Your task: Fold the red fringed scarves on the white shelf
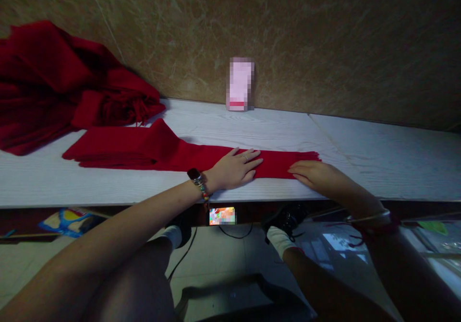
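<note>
A long red cloth (201,156) lies on the white wood-grain table (273,127), stacked in folded layers at its left end and flat toward the right. On its middle my left hand (234,168) rests palm down, fingers spread, with a ring, and a watch and beads at the wrist. Near the fringed right end, my right hand (317,175) has its fingers pressed together on the cloth's front edge; its fingertips are partly hidden.
A heap of red cloth with fringes (54,82) fills the table's far left. A pink, blurred-out object (240,84) stands against the brown marbled wall (306,39). Below the table edge are a lit screen (221,216), cables, and a blue packet (68,222).
</note>
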A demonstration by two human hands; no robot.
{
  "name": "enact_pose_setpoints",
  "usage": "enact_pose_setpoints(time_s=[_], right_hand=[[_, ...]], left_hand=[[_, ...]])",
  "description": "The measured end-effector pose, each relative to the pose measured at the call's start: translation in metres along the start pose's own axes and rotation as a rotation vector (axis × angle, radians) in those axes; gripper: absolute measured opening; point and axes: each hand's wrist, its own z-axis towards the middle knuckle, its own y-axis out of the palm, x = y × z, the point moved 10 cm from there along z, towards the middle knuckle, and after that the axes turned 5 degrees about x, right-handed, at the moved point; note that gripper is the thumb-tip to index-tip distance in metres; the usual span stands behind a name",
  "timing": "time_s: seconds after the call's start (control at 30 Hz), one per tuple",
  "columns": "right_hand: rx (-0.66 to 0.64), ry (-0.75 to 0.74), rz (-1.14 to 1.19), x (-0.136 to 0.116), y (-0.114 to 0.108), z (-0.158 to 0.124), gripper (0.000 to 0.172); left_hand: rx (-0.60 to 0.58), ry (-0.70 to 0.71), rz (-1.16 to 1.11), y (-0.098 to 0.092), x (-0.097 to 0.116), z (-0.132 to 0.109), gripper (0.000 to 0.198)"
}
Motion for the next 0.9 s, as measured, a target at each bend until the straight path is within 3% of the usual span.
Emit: enact_pose_setpoints(time_s=[0.2,0.4,0.53,0.7,0.9], right_hand=[[0.066,-0.007,-0.034,0.003,-0.003,-0.003,0.032],[0.109,0.055,0.082,0.006,-0.011,-0.003,0.034],[0.059,0.019,0.146,0.005,-0.005,-0.004,0.031],[0.021,-0.04,0.061,0.005,0.004,-0.004,0.03],[0.002,-0.012,0.015,0.006,0.005,-0.006,0.027]], left_hand=[[0.005,0.006,-0.006,0.002,-0.001,0.001,0.046],[-0.012,0.002,-0.01,0.002,-0.001,0.001,0.047],[-0.02,-0.002,-0.015,0.002,-0.001,0.001,0.046],[-0.072,-0.001,-0.02,0.004,-0.001,0.001,0.047],[-0.173,0.103,-0.03,0.003,-0.001,-0.004,0.043]])
